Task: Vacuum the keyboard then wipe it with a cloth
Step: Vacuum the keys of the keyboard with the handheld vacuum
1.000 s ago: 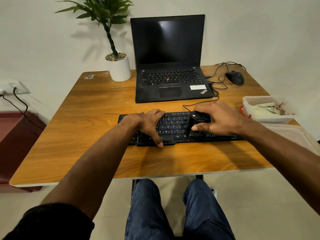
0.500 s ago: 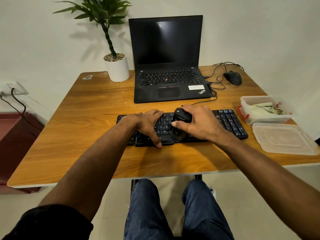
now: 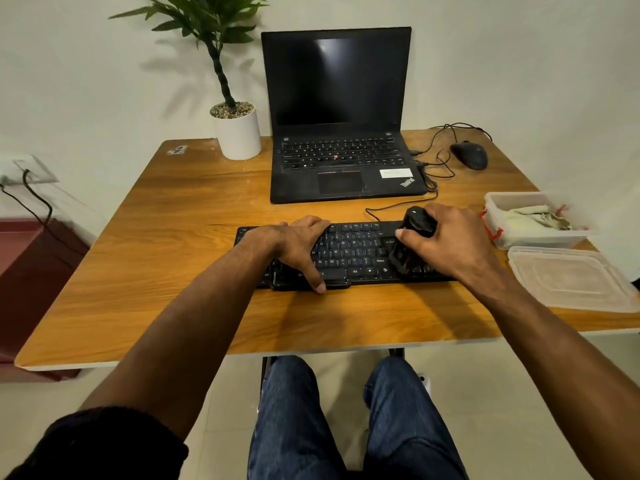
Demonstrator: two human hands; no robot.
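Observation:
A black keyboard (image 3: pixel 353 251) lies across the middle of the wooden table (image 3: pixel 156 244). My left hand (image 3: pixel 298 244) rests flat on its left half, thumb over the front edge, holding it down. My right hand (image 3: pixel 446 242) grips a small black handheld vacuum (image 3: pixel 412 244), whose nozzle end touches the keys on the keyboard's right half. The right end of the keyboard is hidden under that hand. A pale cloth (image 3: pixel 533 218) lies in a clear plastic box (image 3: pixel 509 237) at the right edge.
An open black laptop (image 3: pixel 339 133) stands behind the keyboard, with a potted plant (image 3: pixel 235 129) to its left. A wired mouse (image 3: pixel 469 154) and loose cables lie at the back right. The box's lid (image 3: pixel 568 278) rests near the right front corner.
My right hand swept the vacuum left to the keyboard's middle, then back to the right half. My left hand stayed in place.

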